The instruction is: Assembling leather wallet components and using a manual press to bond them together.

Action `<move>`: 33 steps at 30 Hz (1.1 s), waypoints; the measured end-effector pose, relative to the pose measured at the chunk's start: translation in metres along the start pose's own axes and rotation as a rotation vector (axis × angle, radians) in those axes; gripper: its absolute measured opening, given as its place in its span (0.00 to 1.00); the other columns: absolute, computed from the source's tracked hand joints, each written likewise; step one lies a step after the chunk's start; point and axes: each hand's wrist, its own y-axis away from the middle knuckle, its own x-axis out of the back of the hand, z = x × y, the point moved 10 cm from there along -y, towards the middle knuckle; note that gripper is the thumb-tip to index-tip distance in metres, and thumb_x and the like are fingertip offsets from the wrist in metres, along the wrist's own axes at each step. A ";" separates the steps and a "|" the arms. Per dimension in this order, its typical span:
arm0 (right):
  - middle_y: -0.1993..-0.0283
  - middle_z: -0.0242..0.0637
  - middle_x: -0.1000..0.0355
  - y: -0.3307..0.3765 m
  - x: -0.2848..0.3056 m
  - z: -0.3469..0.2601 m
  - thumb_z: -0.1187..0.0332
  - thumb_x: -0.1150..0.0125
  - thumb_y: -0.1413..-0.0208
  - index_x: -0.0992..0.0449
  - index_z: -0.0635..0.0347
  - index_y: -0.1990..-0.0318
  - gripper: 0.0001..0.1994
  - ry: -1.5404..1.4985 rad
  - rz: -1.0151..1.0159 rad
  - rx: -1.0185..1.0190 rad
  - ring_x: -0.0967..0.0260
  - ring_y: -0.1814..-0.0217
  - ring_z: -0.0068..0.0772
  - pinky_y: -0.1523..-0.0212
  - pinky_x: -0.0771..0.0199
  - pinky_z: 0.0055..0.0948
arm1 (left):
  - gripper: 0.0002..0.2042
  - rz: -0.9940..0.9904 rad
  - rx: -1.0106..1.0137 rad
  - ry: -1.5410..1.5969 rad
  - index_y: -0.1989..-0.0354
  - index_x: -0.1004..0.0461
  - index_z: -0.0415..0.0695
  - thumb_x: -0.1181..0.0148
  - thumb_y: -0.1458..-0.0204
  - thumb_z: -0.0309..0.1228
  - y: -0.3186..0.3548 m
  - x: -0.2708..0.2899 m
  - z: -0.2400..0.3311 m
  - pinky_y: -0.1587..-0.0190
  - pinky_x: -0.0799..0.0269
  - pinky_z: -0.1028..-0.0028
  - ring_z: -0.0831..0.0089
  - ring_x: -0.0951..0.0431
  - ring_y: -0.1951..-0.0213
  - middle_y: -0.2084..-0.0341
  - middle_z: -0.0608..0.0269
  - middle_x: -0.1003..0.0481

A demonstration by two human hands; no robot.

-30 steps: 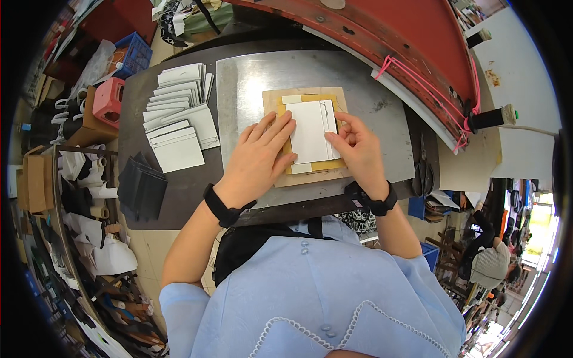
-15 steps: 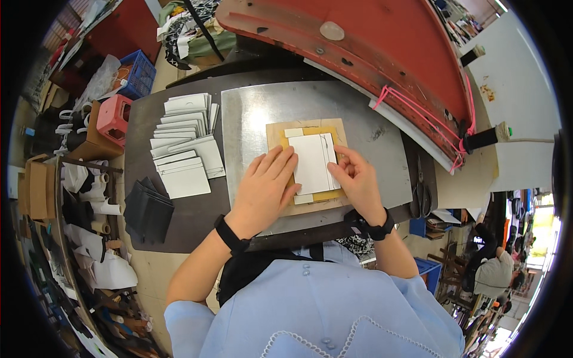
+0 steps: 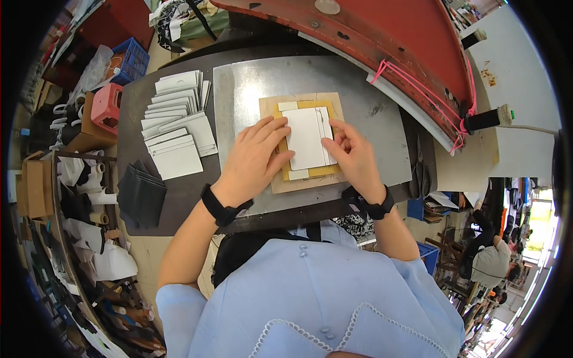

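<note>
A white flat panel (image 3: 305, 142) with dark lines along its right side rests on a yellow board (image 3: 327, 171), which sits on a larger tan board (image 3: 268, 106). Two pale strips mark the yellow board's left side, at top and bottom. My left hand (image 3: 253, 156) lies flat along the panel's left edge, its fingers outstretched. Across from it, my right hand (image 3: 353, 156) has its fingers curled at the right edge, the thumb on the panel; its fingertips are partly hidden. Beneath everything is a grey metal plate (image 3: 236, 83).
Overlapping white panels (image 3: 176, 158) are piled at the left, with black pieces (image 3: 142, 194) nearer. A red machine arm (image 3: 382, 36) with pink cord (image 3: 412, 92) overhangs the back right. Scissors (image 3: 420, 179) lie on the right. A person (image 3: 490, 262) is far right.
The whole scene sits a little higher and farther left in view. Both hands stay at the white panel's edges, with little change in their pose.
</note>
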 end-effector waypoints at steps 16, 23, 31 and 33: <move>0.63 0.36 0.27 0.000 0.004 -0.020 0.67 0.34 0.47 0.26 0.63 0.46 0.21 0.302 -0.036 0.109 0.28 0.62 0.37 0.62 0.29 0.32 | 0.24 -0.091 -0.128 -0.228 0.41 0.29 0.44 0.36 0.47 0.37 -0.001 -0.005 0.023 0.33 0.43 0.58 0.57 0.38 0.33 0.36 0.54 0.35; 0.45 0.42 0.30 0.015 -0.011 -0.059 0.68 0.39 0.45 0.26 0.60 0.46 0.18 0.693 0.016 0.586 0.35 0.40 0.43 0.42 0.35 0.41 | 0.21 -0.099 -0.155 -0.188 0.45 0.29 0.41 0.38 0.46 0.33 -0.008 -0.008 0.028 0.34 0.41 0.58 0.56 0.34 0.36 0.39 0.55 0.31; 0.39 0.46 0.32 0.031 -0.016 -0.058 0.68 0.45 0.42 0.30 0.69 0.43 0.20 0.813 0.067 0.632 0.39 0.34 0.46 0.35 0.40 0.42 | 0.18 -0.041 -0.234 -0.319 0.45 0.27 0.47 0.38 0.45 0.32 -0.027 -0.018 0.047 0.41 0.35 0.60 0.61 0.29 0.43 0.43 0.60 0.28; 0.38 0.46 0.32 0.034 -0.015 -0.058 0.69 0.45 0.42 0.30 0.70 0.44 0.20 0.795 0.070 0.627 0.39 0.34 0.46 0.34 0.41 0.43 | 0.18 -0.041 -0.245 -0.369 0.45 0.27 0.47 0.39 0.45 0.32 -0.024 -0.020 0.049 0.41 0.36 0.59 0.61 0.30 0.42 0.43 0.60 0.28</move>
